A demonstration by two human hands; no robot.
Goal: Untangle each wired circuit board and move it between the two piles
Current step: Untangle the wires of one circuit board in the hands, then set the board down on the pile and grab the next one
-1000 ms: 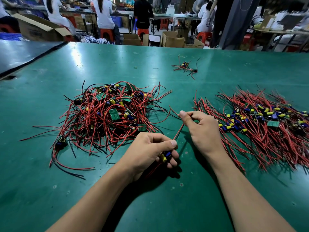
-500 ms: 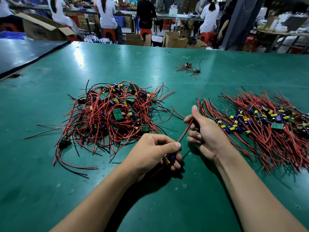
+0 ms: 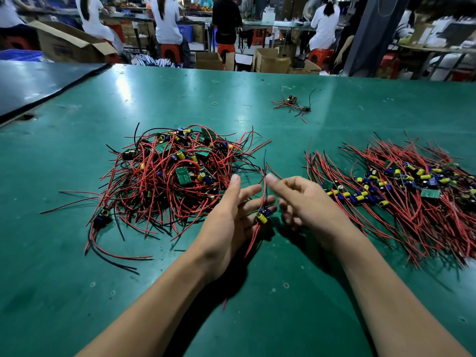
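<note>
Red-wired circuit board (image 3: 262, 217): rests on the straight-fingered left hand (image 3: 226, 220), right hand (image 3: 309, 202) slack beside its leads (image 3: 263, 188), likely straightening them, between tangled pile (image 3: 167, 176) and sorted pile (image 3: 412, 197).

The right pile (image 3: 412, 197) of wired boards is being cut off by the picture's right edge. The fingertips (image 3: 270, 177) of the right hand (image 3: 309, 202) are being blurred, so any hold on the red wire (image 3: 263, 186) is not being made out. The lower leads of the circuit board (image 3: 262, 215) are being partly hidden behind the left hand (image 3: 226, 222).
</note>
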